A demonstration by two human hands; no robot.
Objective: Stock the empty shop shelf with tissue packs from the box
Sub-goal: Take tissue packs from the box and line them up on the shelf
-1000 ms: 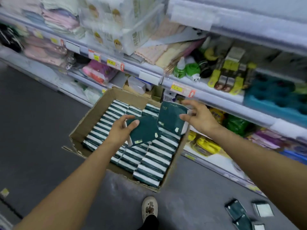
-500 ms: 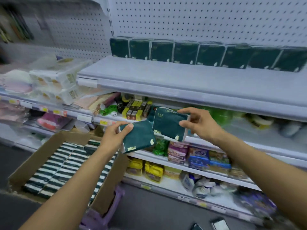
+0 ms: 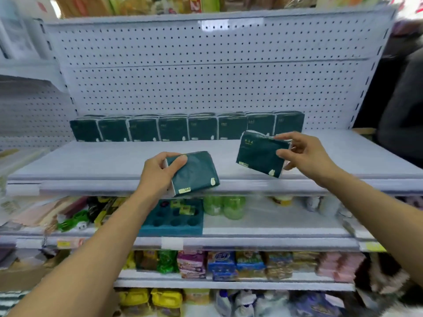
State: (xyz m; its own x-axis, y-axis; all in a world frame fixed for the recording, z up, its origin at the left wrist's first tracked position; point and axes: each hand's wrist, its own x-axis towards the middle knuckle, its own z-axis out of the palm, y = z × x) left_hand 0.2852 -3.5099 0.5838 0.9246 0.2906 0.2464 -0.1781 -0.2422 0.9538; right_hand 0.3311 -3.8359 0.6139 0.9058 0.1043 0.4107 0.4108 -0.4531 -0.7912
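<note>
My left hand point(image 3: 158, 172) grips a dark green tissue pack point(image 3: 194, 172) by its left end, above the front edge of the grey shelf point(image 3: 91, 163). My right hand point(image 3: 306, 154) pinches a second dark green tissue pack point(image 3: 258, 154) by its right end, held tilted over the right half of the shelf. A row of several matching green packs point(image 3: 187, 128) stands upright along the back of the shelf against the pegboard. The box is out of view except for a cardboard corner point(image 3: 18, 277) at the lower left.
A white pegboard wall point(image 3: 206, 76) backs the shelf. Lower shelves hold a teal tray point(image 3: 174, 218), green bottles point(image 3: 224, 205), and colourful packets point(image 3: 222, 264). A dark-clothed person point(image 3: 402, 124) stands at the right edge.
Both hands have lifted their packs from the box up to the shelf level. My view has swung up from the box to the shelf.
</note>
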